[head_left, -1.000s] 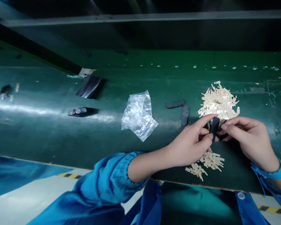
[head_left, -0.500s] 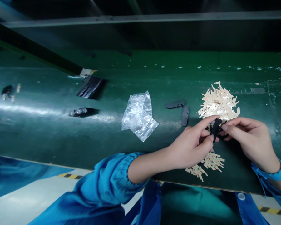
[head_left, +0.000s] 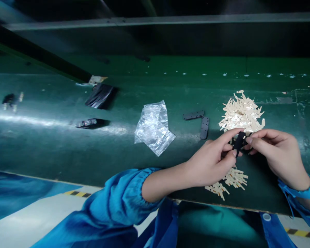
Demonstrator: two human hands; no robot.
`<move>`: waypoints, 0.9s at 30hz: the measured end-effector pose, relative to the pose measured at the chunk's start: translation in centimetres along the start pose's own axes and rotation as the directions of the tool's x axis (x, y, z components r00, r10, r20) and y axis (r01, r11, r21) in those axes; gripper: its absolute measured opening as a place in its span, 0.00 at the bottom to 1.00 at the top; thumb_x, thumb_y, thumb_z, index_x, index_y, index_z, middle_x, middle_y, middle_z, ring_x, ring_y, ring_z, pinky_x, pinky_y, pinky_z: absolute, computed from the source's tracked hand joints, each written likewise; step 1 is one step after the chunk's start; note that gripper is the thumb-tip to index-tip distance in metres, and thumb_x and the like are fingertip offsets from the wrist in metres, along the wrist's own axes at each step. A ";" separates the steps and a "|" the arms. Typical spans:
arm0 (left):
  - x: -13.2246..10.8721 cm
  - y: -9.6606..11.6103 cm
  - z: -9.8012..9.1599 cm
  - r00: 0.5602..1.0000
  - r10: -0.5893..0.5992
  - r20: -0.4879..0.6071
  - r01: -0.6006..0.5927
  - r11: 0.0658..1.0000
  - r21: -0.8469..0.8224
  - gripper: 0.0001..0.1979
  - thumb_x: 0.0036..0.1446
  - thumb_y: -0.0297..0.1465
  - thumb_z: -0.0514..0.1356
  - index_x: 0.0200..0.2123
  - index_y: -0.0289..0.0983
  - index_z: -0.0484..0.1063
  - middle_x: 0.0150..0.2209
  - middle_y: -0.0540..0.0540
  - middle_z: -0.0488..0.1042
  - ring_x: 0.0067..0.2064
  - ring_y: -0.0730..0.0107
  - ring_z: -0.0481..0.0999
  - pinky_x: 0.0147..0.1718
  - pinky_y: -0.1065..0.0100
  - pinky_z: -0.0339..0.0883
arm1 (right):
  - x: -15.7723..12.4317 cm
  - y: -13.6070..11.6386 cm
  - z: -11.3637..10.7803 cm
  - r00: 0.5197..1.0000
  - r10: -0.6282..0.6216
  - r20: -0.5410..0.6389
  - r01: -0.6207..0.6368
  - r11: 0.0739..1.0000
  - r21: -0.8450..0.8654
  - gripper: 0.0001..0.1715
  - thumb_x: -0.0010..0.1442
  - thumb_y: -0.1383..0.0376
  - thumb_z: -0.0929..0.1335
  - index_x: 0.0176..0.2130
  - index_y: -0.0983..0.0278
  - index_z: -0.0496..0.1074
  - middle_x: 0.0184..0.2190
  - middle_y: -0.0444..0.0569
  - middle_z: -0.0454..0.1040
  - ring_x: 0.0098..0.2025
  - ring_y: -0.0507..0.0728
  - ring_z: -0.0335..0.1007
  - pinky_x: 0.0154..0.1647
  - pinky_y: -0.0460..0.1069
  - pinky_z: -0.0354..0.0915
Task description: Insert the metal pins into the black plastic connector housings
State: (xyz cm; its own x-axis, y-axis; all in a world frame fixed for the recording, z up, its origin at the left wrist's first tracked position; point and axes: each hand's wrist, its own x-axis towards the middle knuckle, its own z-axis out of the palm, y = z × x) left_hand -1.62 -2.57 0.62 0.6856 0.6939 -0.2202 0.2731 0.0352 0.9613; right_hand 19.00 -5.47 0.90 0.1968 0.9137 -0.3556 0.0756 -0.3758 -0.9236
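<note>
My left hand [head_left: 213, 162] grips a narrow black plastic piece [head_left: 239, 143] between thumb and fingers, the piece standing at a tilt. Close against its right side, my right hand [head_left: 276, 148] is closed in a pinch at a small dark part [head_left: 247, 139]; whether that is a separate part I cannot make out. Just beyond the fingers lies a large heap of flat cream-coloured pieces [head_left: 241, 112]. A smaller cream pile [head_left: 235, 178] shows beneath my left hand, partly covered by it.
Two black perforated strips [head_left: 193, 115] lie left of the large heap. Further left is a clear plastic bag [head_left: 153, 125]. A ribbed black stack [head_left: 99, 95] rests near the foot of a slanted post [head_left: 54, 58], with another dark object [head_left: 89, 123] nearer me. The green bench's front edge [head_left: 196, 202] runs below my arms.
Both hands keep almost the same place and hold. The black piece shows only a very slight shift; the view itself has moved a little.
</note>
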 end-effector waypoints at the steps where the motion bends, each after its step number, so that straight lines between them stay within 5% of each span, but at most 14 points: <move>1: 0.0 -0.1 0.0 1.000 0.005 0.001 -0.005 1.000 0.004 0.35 0.62 0.25 0.53 0.72 0.42 0.53 0.35 0.49 0.81 0.27 0.72 0.78 0.30 0.71 0.72 | 0.0 0.0 0.0 1.000 0.003 -0.004 -0.003 1.000 -0.006 0.03 0.52 0.65 0.78 0.28 0.61 0.83 0.23 0.47 0.82 0.23 0.52 0.78 0.25 0.42 0.72; 27: -0.1 -0.1 0.1 0.999 0.040 0.003 -0.039 0.999 -0.036 0.35 0.61 0.24 0.53 0.72 0.41 0.55 0.36 0.48 0.81 0.28 0.72 0.78 0.30 0.71 0.73 | 0.0 -0.4 0.3 0.995 0.011 0.098 -0.013 1.000 0.018 0.08 0.51 0.64 0.79 0.28 0.62 0.79 0.22 0.46 0.81 0.23 0.53 0.79 0.23 0.42 0.69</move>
State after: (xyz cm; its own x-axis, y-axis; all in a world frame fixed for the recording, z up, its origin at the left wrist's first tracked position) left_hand -1.66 -2.66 0.50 0.6980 0.6924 -0.1825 0.2216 0.0335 0.9746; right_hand 18.69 -5.31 1.26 0.1005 0.9202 -0.3782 0.0557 -0.3848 -0.9213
